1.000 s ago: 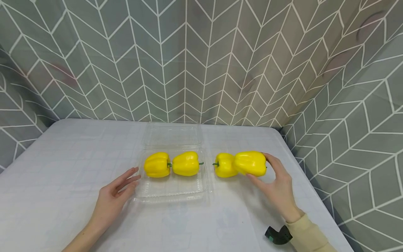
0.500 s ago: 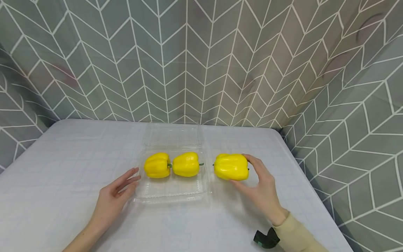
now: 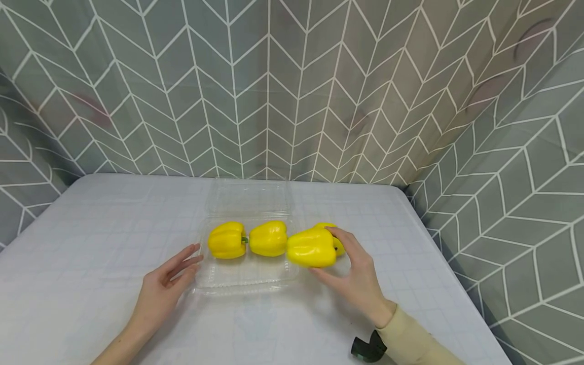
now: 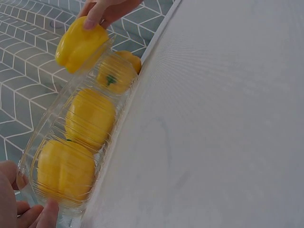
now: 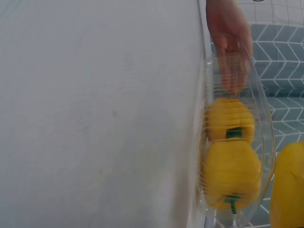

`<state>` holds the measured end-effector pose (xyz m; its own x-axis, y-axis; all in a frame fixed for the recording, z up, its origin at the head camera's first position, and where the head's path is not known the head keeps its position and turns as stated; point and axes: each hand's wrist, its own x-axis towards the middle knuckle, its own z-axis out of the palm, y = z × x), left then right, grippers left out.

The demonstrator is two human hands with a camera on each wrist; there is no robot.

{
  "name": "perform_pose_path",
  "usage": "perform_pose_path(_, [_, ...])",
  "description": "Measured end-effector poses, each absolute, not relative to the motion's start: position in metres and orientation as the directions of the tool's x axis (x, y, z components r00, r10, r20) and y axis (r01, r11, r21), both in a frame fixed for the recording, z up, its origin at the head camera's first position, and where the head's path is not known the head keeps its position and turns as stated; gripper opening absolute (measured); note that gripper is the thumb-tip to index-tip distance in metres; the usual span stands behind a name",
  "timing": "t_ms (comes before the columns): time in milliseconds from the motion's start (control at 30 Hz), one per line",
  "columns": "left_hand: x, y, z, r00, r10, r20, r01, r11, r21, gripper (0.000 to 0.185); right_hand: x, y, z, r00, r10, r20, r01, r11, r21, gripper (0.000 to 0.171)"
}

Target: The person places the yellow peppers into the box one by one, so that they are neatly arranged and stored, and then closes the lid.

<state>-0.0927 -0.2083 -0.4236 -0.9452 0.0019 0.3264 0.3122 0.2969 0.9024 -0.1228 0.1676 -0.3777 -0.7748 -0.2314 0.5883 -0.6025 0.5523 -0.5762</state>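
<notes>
Holding a yellow pepper (image 3: 310, 248), long axis sideways, narrow end leftward: right fingers (image 3: 344, 239); left fingers (image 3: 181, 254) relaxed.

White-covered table (image 3: 114, 223), open clear container (image 3: 248, 278), yellow pepper (image 4: 130, 60) beside it

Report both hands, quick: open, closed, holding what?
Left hand: open, fingers at the left end of the clear container.
Right hand: closed on a yellow pepper, held between thumb and fingers.
</notes>
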Motion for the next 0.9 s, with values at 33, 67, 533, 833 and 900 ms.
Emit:
perform_pose_path(33, [-0.093, -0.208, -0.424, -0.945, 0.003, 0.326, 0.312, 0.295, 0.903, 0.048, -0.123, 0.166, -0.378, -0.772, -0.235, 0.591, -0.607, 0.548, -0.575, 0.079])
perform_pose_path(67, [-0.093, -0.209, -0.424, -0.945, 0.004, 0.327, 0.314, 0.294, 0.903, 0.048, -0.123, 0.164, -0.378, -0.767, -0.240, 0.594, -0.614, 0.543, -0.573, 0.078])
perform_pose_path(533, [-0.092, -0.208, -0.423, -0.943, 0.004, 0.332, 0.317, 0.308, 0.897, 0.048, -0.122, 0.141, -0.380, -0.755, -0.275, 0.595, -0.636, 0.529, -0.562, 0.079])
perform_pose_path(833, [-0.092, -0.208, -0.422, -0.944, 0.005, 0.329, 0.314, 0.307, 0.898, 0.048, -0.121, 0.122, -0.381, -0.770, -0.294, 0.567, -0.630, 0.491, -0.601, 0.078])
perform_pose_path(900, [-0.092, -0.208, -0.422, -0.945, 0.008, 0.326, 0.312, 0.308, 0.899, 0.048, -0.122, 0.117, -0.381, -0.769, -0.304, 0.562, -0.633, 0.485, -0.604, 0.077])
